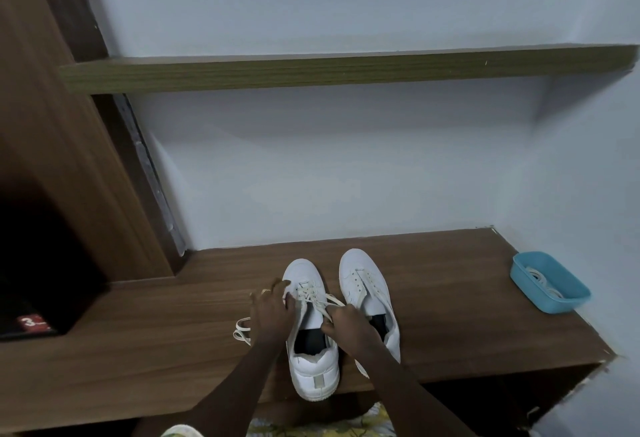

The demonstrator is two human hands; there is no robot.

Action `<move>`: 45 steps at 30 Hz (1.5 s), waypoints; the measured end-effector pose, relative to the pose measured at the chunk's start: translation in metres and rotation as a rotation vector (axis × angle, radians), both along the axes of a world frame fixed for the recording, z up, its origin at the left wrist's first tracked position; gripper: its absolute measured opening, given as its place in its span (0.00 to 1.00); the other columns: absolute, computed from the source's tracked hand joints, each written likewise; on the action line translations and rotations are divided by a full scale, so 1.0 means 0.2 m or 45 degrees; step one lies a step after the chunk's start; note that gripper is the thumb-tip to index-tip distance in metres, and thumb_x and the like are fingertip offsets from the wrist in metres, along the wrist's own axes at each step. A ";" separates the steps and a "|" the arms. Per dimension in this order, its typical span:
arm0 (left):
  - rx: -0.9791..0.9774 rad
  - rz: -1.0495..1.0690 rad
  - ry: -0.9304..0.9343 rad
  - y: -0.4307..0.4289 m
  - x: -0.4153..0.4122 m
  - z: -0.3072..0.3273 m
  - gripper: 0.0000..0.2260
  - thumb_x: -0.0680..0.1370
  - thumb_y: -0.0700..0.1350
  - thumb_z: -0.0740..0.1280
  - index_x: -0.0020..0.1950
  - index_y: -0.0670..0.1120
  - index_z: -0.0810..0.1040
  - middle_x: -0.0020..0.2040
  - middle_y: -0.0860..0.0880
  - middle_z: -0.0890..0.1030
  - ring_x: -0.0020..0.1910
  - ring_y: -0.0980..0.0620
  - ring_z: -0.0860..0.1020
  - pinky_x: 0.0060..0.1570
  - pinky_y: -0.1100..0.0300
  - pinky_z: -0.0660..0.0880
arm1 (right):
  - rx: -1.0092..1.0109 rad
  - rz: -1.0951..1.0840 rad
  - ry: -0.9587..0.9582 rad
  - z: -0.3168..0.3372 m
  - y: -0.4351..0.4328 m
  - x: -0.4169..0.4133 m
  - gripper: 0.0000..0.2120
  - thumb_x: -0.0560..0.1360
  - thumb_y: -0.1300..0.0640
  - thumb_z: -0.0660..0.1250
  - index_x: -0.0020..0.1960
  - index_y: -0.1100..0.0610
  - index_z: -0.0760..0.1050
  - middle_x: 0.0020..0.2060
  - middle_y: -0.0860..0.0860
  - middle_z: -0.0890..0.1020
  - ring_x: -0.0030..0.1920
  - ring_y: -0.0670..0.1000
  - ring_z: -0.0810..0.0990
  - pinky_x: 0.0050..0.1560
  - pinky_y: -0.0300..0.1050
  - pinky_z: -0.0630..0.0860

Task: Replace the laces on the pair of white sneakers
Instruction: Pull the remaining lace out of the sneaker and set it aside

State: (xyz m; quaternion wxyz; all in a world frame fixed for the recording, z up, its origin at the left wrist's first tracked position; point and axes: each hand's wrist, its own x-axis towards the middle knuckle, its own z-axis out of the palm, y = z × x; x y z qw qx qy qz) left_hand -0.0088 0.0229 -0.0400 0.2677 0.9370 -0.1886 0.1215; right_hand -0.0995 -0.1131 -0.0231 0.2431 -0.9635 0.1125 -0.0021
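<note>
Laced sneaker (313, 367) heel at desk (450, 315) edge, left hand (272, 312) grip clamped on it, right hand (349, 327) grip pinching lace (323, 303)

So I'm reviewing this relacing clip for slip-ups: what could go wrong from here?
The left sneaker has its heel at the front edge of the desk, so a hard tug by the right hand on the lace it pinches might pull the shoe off. The lace loop lying beside the left hand could snag under that wrist. The right sneaker looks unlaced, and the blue tray holding laces is a long reach.
</note>
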 end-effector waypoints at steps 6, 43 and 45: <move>0.389 -0.241 -0.139 -0.05 0.00 0.01 0.17 0.71 0.53 0.55 0.32 0.52 0.82 0.32 0.55 0.82 0.32 0.53 0.80 0.55 0.41 0.75 | 0.028 -0.002 -0.011 0.00 -0.01 0.00 0.12 0.78 0.57 0.59 0.54 0.64 0.74 0.48 0.60 0.80 0.46 0.56 0.77 0.42 0.41 0.65; 0.145 0.050 0.420 -0.09 -0.05 0.17 0.11 0.76 0.45 0.62 0.37 0.41 0.78 0.40 0.45 0.81 0.44 0.47 0.78 0.36 0.63 0.61 | 0.007 0.009 -0.009 0.02 0.00 -0.01 0.13 0.78 0.58 0.59 0.56 0.65 0.75 0.55 0.59 0.78 0.55 0.55 0.77 0.43 0.40 0.65; 0.112 0.112 0.405 -0.08 -0.04 0.16 0.16 0.76 0.43 0.62 0.28 0.45 0.67 0.29 0.49 0.73 0.37 0.49 0.74 0.35 0.62 0.59 | -0.008 0.011 -0.014 0.02 0.00 -0.01 0.12 0.78 0.58 0.58 0.55 0.66 0.75 0.56 0.59 0.77 0.52 0.55 0.77 0.42 0.40 0.64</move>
